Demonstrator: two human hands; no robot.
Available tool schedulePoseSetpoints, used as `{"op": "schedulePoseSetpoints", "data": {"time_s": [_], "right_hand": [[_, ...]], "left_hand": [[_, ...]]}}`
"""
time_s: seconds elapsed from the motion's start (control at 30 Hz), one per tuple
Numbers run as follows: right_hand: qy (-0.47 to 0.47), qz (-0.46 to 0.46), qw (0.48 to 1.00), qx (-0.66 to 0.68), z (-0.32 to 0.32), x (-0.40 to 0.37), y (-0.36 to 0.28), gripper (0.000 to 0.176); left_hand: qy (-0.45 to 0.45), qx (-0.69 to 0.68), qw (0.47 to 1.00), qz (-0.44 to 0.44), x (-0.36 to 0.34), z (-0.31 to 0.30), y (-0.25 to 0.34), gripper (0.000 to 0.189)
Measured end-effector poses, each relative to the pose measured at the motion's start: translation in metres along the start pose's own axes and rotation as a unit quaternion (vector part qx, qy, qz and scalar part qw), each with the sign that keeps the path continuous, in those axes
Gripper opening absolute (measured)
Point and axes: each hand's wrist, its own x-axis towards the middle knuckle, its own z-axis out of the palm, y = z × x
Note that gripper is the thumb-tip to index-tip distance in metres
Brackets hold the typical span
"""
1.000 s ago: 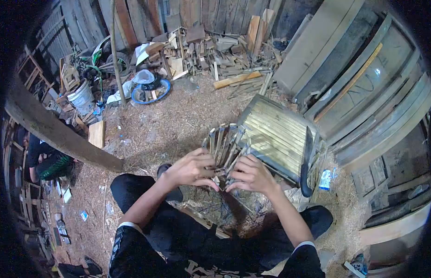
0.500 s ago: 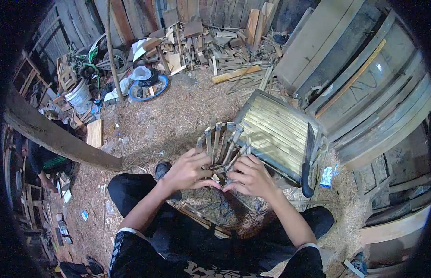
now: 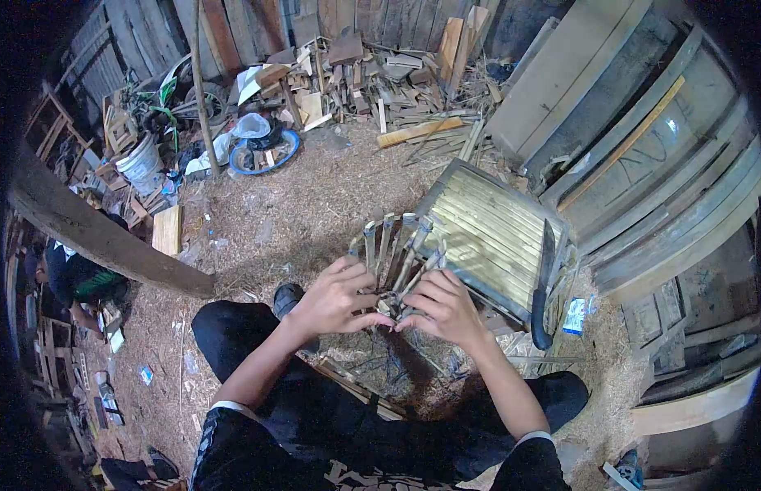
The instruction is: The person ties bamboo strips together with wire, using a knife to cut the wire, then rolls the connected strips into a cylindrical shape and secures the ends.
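My left hand and my right hand meet over a frame of thin sticks, their thumbs almost touching at its near side. The upright sticks form a curve between and beyond my hands, with dark bindings at their tops. Both hands have bent fingers closed on the frame's near part; the exact piece under the fingertips is too small to make out. Just right of the frame lies a slatted panel with a dark border. A large knife rests along the panel's right edge.
Scrap wood is heaped at the back wall. A blue-rimmed basin and a white bucket stand at the back left. A thick post slants on the left, beyond it another person. Curved boards lean at right.
My hands have barely moved and stay on the stick frame. The view has shifted slightly. The person at the left has changed posture a little.
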Motion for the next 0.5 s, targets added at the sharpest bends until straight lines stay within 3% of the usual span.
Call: {"op": "schedulePoseSetpoints", "data": {"time_s": [0.17, 0.23, 0.5], "right_hand": [[0.005, 0.000, 1.000, -0.003, 0.0015, -0.0015, 0.0000, 0.043], [0.013, -0.012, 1.000, -0.011, 0.0036, -0.0027, 0.0025, 0.045], [0.018, -0.017, 1.000, -0.010, 0.0065, -0.0082, 0.0053, 0.045]], "left_hand": [[0.009, 0.009, 1.000, 0.013, -0.0019, 0.0050, -0.0026, 0.037], [-0.030, 0.017, 0.999, -0.008, -0.0029, 0.0036, -0.0027, 0.036], [-0.001, 0.007, 1.000, 0.004, -0.0051, 0.0078, -0.0026, 0.035]]}}
